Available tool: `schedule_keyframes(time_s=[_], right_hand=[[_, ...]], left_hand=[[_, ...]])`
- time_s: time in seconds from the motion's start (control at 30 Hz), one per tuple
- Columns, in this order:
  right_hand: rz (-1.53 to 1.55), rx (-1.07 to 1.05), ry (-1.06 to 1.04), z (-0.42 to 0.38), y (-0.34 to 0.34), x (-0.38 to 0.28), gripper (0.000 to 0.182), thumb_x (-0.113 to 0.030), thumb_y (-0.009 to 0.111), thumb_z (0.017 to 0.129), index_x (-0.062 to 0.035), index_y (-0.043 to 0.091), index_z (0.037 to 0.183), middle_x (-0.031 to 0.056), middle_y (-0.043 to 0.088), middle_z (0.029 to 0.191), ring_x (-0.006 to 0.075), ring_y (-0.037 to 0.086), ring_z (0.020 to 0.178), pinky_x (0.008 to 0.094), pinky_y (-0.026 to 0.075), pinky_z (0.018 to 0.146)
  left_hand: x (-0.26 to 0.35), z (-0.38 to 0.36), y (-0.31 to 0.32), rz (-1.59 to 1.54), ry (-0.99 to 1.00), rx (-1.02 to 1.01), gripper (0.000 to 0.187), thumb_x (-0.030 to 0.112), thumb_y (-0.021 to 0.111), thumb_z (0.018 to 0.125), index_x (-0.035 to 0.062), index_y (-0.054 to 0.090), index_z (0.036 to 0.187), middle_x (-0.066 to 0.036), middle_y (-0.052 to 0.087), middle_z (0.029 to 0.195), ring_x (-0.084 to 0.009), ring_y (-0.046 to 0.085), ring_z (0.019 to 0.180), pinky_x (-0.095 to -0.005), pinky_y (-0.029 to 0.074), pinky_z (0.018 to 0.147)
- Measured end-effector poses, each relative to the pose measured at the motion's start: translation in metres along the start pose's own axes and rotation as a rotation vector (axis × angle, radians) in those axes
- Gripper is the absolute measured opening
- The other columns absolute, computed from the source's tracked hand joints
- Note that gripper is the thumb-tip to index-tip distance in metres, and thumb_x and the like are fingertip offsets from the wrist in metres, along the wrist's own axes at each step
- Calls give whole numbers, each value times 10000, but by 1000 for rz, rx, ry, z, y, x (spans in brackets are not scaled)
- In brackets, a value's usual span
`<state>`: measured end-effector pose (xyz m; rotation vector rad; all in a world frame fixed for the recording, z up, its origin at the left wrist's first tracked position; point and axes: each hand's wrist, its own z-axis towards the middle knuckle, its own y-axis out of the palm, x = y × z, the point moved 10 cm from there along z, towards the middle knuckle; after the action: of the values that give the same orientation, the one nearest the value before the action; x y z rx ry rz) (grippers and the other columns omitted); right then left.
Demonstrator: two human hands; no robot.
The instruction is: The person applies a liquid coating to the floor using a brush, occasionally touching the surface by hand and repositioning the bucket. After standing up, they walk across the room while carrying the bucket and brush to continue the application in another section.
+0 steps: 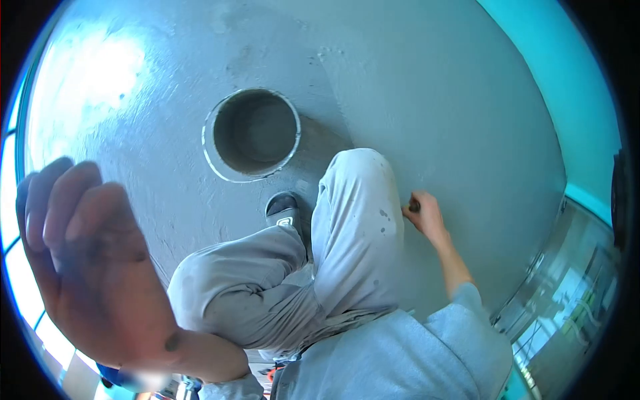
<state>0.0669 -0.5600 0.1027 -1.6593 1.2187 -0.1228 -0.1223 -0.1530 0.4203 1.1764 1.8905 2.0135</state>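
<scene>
My left hand [93, 247] is raised close to the camera at the left, its fingers loosely curled in and nothing visible in them. Dark smudges mark its skin. Low over the grey floor, right of my bent knee, my right hand [429, 215] grips a dark rounded handle [415, 206]. The rest of that tool is hidden. Ahead of my legs stands a round bucket [207, 143] with a grey-smeared rim and grey inner walls. The smooth grey floor surface [447, 113] spreads around it, with a rougher patch near the top middle.
My squatting legs in stained grey trousers [357, 220] fill the middle, with a dark slide sandal [285, 208] below the bucket. A turquoise wall [560, 80] borders the floor at right. Bright window light glares at left, and a glassy panel [560, 293] stands lower right.
</scene>
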Motion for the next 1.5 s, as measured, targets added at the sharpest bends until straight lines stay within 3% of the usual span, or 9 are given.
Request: schedule_keyframes(time_s=[0.07, 0.17, 0.2, 0.43, 0.7, 0.77, 1.0, 1.3, 1.5], right_hand=[[62, -106, 18, 32, 11, -7, 233, -79, 722, 719, 16, 519, 779, 205, 537, 744, 407, 530, 737, 453, 433, 633], [40, 68, -216, 125, -12, -70, 268, -140, 693, 757, 1, 565, 946, 200, 584, 848, 397, 574, 829, 466, 457, 707], [89, 238, -339, 161, -24, -90, 284, -196, 687, 765, 13, 506, 831, 203, 570, 782, 385, 562, 789, 470, 433, 681], [118, 498, -430, 352, -82, -189, 303, -283, 726, 749, -43, 556, 820, 148, 606, 748, 308, 604, 693, 417, 468, 621], [156, 573, -536, 236, -43, -128, 253, -233, 716, 771, -49, 581, 879, 158, 578, 862, 345, 597, 809, 419, 488, 673], [95, 454, -441, 157, -24, -96, 246, -163, 704, 786, -36, 631, 984, 153, 589, 909, 340, 605, 849, 391, 508, 726], [152, 426, -102, 15, -31, -10, 215, -67, 751, 722, -11, 559, 801, 146, 566, 777, 316, 566, 694, 382, 469, 640], [482, 816, -591, 45, -168, -198, 196, -26, 768, 729, -20, 584, 795, 72, 652, 821, 170, 611, 711, 274, 482, 641], [415, 318, -896, 84, -110, -339, 223, -149, 762, 731, -31, 594, 820, 107, 632, 823, 262, 636, 742, 348, 513, 677]], left_hand=[[-5, 2, 2, -3, -19, -34, 116, 59, 286, 987, 32, 391, 946, -85, 358, 869, -202, 406, 801, -358, 373, 757], [-21, 5, 6, 0, -77, -43, 141, 84, 275, 1003, 37, 393, 942, -86, 359, 867, -204, 409, 799, -359, 377, 751], [-26, 4, 7, 1, -88, -44, 143, 83, 275, 1004, 37, 394, 941, -86, 360, 867, -205, 412, 799, -358, 377, 751], [-51, 4, 5, 68, -128, -32, 122, 64, 312, 1008, 14, 423, 995, -100, 391, 863, -209, 436, 803, -358, 387, 772], [-28, -1, 9, 78, -62, -16, 136, 66, 311, 1017, 15, 434, 991, -95, 400, 861, -203, 420, 800, -358, 383, 782], [-16, -1, 5, 105, -25, 16, 139, 72, 314, 1018, 15, 437, 985, -93, 402, 860, -203, 418, 801, -358, 380, 785], [-10, 17, 5, 20, -59, -37, 141, 92, 342, 1004, 14, 441, 939, -89, 420, 858, -201, 431, 810, -357, 368, 795], [-26, 29, 5, 37, -117, -129, 128, 60, 380, 996, -35, 464, 979, -100, 453, 891, -201, 453, 852, -361, 398, 826], [-13, 43, -12, 124, -54, -215, 133, 50, 409, 993, -59, 484, 988, -118, 484, 909, -210, 476, 854, -356, 426, 817]])
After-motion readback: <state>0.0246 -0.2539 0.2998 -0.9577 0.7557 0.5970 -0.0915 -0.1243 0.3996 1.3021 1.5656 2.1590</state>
